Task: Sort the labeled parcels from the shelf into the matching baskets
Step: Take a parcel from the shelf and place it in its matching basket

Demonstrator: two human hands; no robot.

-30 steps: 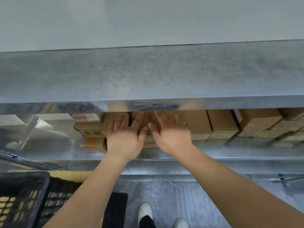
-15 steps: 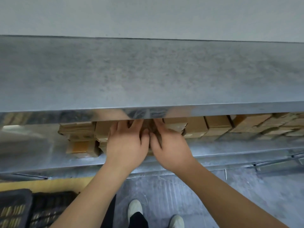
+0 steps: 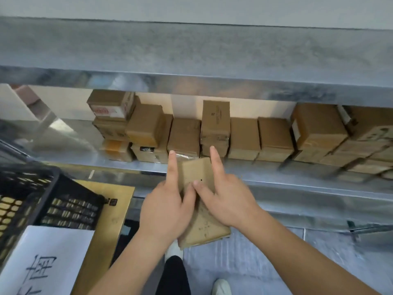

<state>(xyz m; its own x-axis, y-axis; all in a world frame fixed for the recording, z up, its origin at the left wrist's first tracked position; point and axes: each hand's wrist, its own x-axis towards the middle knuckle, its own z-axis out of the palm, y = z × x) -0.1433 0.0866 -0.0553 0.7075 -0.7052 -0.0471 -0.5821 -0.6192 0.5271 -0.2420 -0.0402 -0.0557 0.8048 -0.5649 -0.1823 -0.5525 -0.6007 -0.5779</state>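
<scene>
A flat brown cardboard parcel (image 3: 197, 173) is held between both my hands in front of the metal shelf (image 3: 276, 184), clear of its front edge. My left hand (image 3: 164, 209) grips its left side with the index finger stretched along it. My right hand (image 3: 229, 199) grips the right side the same way. Both thumbs press on the parcel's top face. Its label is not visible. A row of brown cardboard parcels (image 3: 214, 124) stands on the shelf behind, some stacked two high.
A black plastic basket (image 3: 63, 194) stands at the lower left with a white paper sign (image 3: 46, 258) on its front. A yellow board (image 3: 114, 209) lies under it. An upper shelf board (image 3: 191, 54) overhangs the parcels. My shoes (image 3: 221, 287) are on the grey floor.
Both hands reached into the shelf, closed on one parcel and drew it out toward me. The view has tilted down, showing the basket and its sign.
</scene>
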